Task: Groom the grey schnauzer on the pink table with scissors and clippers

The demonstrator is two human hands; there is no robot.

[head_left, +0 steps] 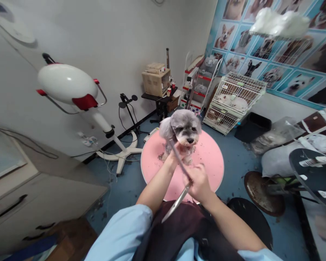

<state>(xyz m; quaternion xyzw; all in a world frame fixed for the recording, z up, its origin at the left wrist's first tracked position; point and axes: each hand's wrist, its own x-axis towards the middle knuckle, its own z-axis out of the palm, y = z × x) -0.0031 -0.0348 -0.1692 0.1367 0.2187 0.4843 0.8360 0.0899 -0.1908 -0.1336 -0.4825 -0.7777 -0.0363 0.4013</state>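
Nearest are a dark apron (184, 232) and light-blue sleeves (122, 232). The right hand (199, 182) is closed around a long, narrow tool (176, 206). The left hand (182, 149), whose opening I cannot tell, is below the chin of the grey dog (186, 125), sitting on a round pink table (212, 161).

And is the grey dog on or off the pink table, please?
On: the dog has its front paws on the pink table.

White, red-trimmed unit (67, 84) on a floor stand (122, 156), left. Wire cage (229, 113) before pet-portrait wall (271, 58); black bin (253, 127) beside it. Tan box (153, 84) on black tabletop (153, 97).
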